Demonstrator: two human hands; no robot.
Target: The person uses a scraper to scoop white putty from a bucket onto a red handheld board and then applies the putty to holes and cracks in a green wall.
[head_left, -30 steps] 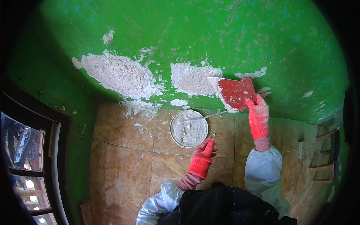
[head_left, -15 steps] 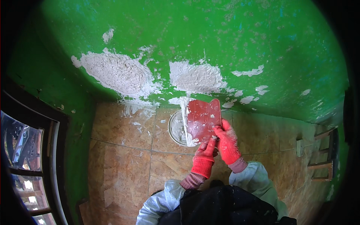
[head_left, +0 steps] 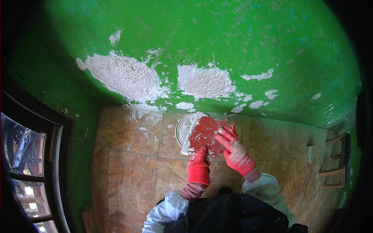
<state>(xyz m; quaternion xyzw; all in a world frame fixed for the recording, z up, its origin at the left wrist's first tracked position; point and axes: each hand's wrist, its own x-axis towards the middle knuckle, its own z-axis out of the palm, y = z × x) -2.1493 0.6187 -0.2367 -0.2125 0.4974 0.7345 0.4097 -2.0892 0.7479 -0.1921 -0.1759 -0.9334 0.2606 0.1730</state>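
A wide red plastic putty spreader is tilted in front of me, its left edge coated with thick white putty. My left hand, in a red glove, is closed on its lower edge with the thumb on the face. On the spreader's right side, my right hand, also red-gloved and dusted white, grips the edge with fingers laid over the face. Beneath the spreader stands a round tub of white putty, partly hidden. Two large rough putty patches mark the green wall.
Brown tiles cover the floor, spattered white near the wall. A dark-framed glass door stands at the left. At the far right, a wooden frame leans near a small pale block.
The spreader has turned and come slightly lower, its coated edge now slanting. My left hand has moved left along its lower edge; my right fingers have shifted onto its face.
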